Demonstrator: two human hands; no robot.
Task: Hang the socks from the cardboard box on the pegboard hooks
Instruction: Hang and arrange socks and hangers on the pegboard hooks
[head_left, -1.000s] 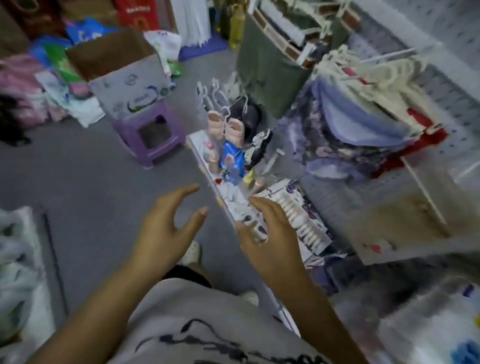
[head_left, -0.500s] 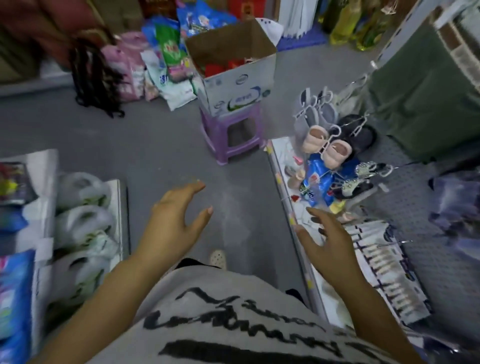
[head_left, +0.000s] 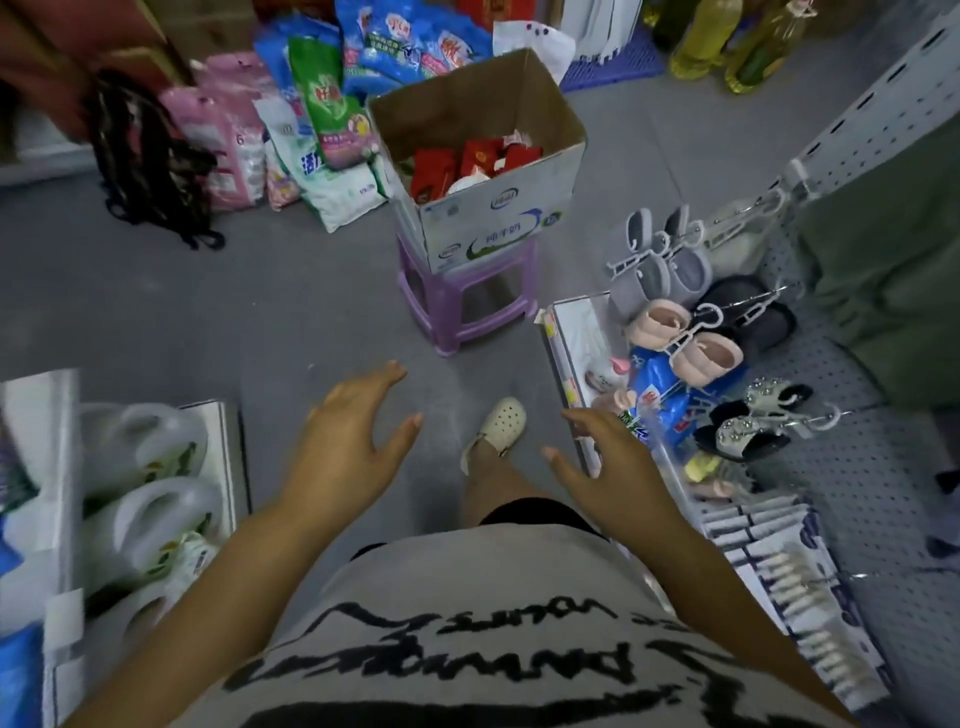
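Hovering spread, empty: left hand (head_left: 349, 439), right hand (head_left: 615, 465); bare floor (head_left: 280, 322) ahead to cardboard box (head_left: 501, 221), pegboard (head_left: 878, 467) rightward

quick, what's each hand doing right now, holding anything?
Left hand: open, fingers spread, holding nothing.
Right hand: open, fingers loosely spread, holding nothing.

cardboard box (head_left: 493, 218): matt brown card is seen inside; the outside is printed white, slightly glossy.
packets (head_left: 447, 166): wrapped in glossy red film, it seems; detail is blurred.
stool (head_left: 462, 296): smooth lilac plastic, faintly shiny.
pegboard (head_left: 862, 467): perforated sheet, painted matt grey.
slippers (head_left: 660, 275): soft plush cloth, hung on white plastic hangers (head_left: 681, 342).
floor (head_left: 182, 322): matt grey, finely grained.
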